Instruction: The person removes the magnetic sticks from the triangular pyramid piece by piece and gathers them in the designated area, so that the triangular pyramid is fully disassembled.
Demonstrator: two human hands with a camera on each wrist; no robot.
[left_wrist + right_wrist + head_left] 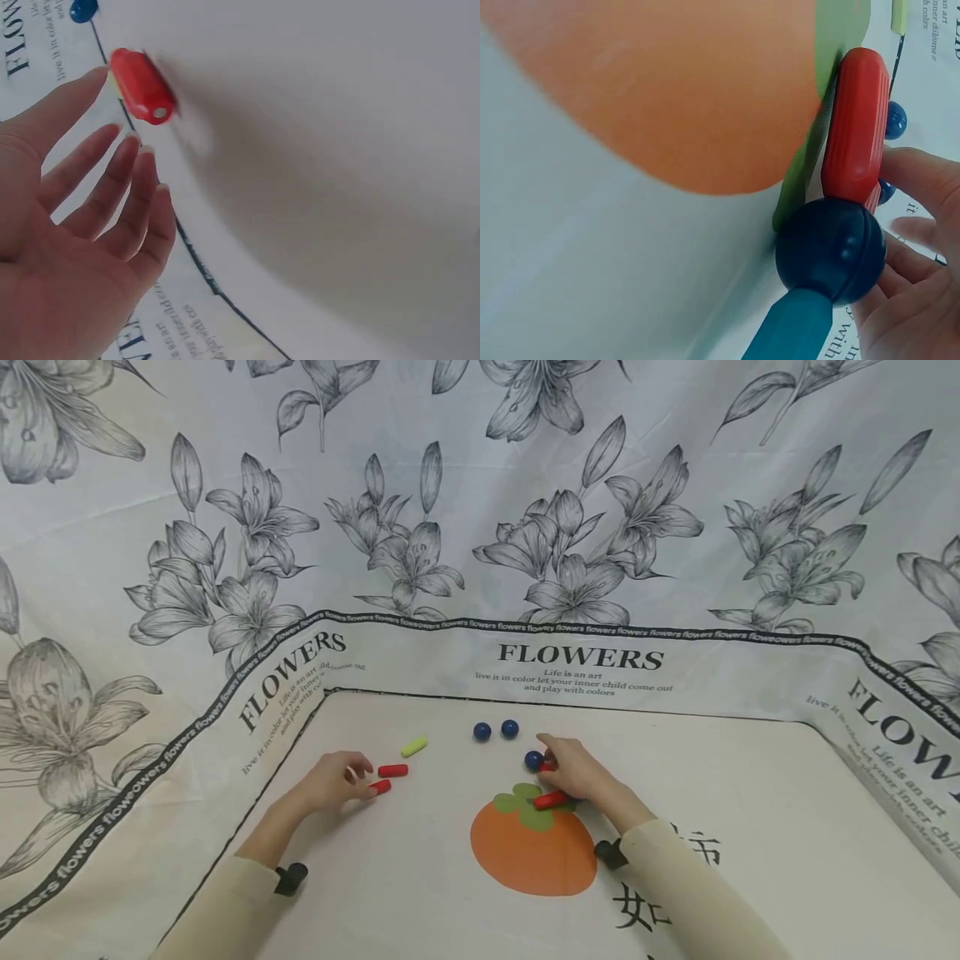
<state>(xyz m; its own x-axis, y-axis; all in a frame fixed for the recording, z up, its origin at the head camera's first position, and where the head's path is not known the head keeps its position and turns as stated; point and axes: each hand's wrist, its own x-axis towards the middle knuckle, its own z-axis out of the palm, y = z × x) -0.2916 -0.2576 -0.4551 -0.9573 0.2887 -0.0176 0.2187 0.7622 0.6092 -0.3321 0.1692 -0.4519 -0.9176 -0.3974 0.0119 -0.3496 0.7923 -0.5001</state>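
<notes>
My left hand is relaxed beside two red rods, one nearer and one farther. In the left wrist view a red rod lies just past the thumb tip, outside the loosely bent fingers. My right hand holds a red rod at the thumb. That rod meets a dark blue ball, and a teal rod meets the ball's other side. The ball hides some fingertips. Near the right fingers in the head view are another blue ball and a second red rod.
Two blue balls, one on the left and one on the right, sit toward the back. A yellow-green rod lies left of them. An orange persimmon print marks the cloth, and a flowered curtain rises behind.
</notes>
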